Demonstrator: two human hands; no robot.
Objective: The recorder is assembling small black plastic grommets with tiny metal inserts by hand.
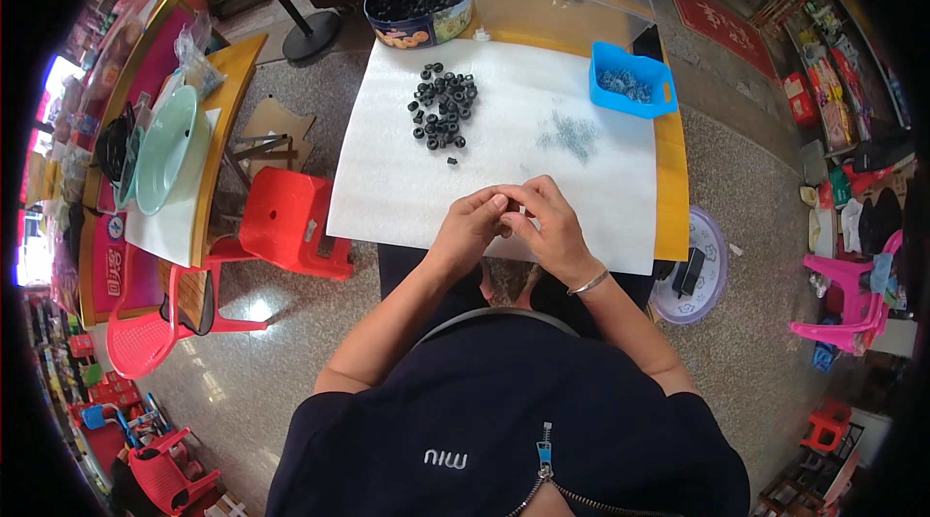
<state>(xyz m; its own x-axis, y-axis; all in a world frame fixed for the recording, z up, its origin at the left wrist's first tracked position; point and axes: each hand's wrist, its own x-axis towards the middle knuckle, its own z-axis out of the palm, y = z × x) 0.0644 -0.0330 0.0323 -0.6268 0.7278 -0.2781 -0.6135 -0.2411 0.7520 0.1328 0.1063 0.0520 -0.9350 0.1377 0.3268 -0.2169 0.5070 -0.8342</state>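
Observation:
My left hand (472, 228) and my right hand (548, 225) meet above the near edge of a white foam sheet (387, 197). Both are closed, fingertips pressed together around something small and dark that the fingers mostly hide. Ahead and to the left lies a loose pile of small black ring-like parts (444, 110), with one black piece (452, 161) apart from it, nearest my hands. Right of the middle, tiny bluish-grey pieces (569, 136) are scattered on the sheet. A silver bracelet (588, 282) circles my right wrist.
A round tin (419, 40) full of black parts stands at the back left of the yellow table (671, 217). A blue plastic basket (632, 107) with small metallic pieces is at the right. A clear plastic box (562, 3) sits behind. Beside the table's left stands a red stool (286, 217).

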